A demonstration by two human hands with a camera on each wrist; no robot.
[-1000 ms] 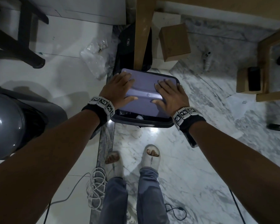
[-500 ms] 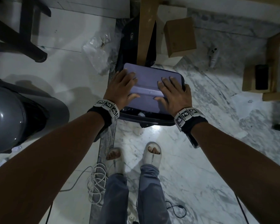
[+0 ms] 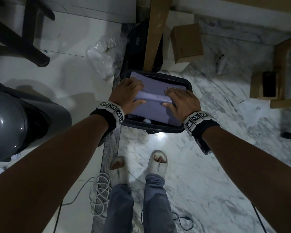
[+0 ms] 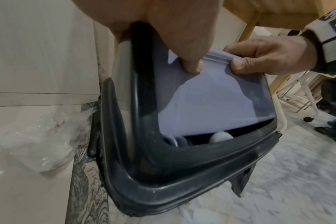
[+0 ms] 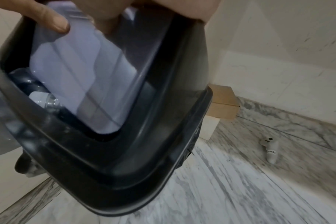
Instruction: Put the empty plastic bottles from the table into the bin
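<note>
Both bare arms reach forward toward the middle of the head view, each wrist banded with a marker strap. The left hand (image 3: 129, 93) and right hand (image 3: 180, 101) lie palm-down, fingers apparently spread, thumbs turned inward.

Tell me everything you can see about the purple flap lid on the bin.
The lid is a smooth lavender plastic flap with a raised ridge across its middle, set in the bin's dark rim. It sits tilted, near edge dipped inside, leaving a gap where a clear plastic bottle shows underneath. The left hand and right hand both lie on it, fingers spread over the ridge, thumbs on the near panel. The bin stands on marble floor by a wooden table leg.
</note>
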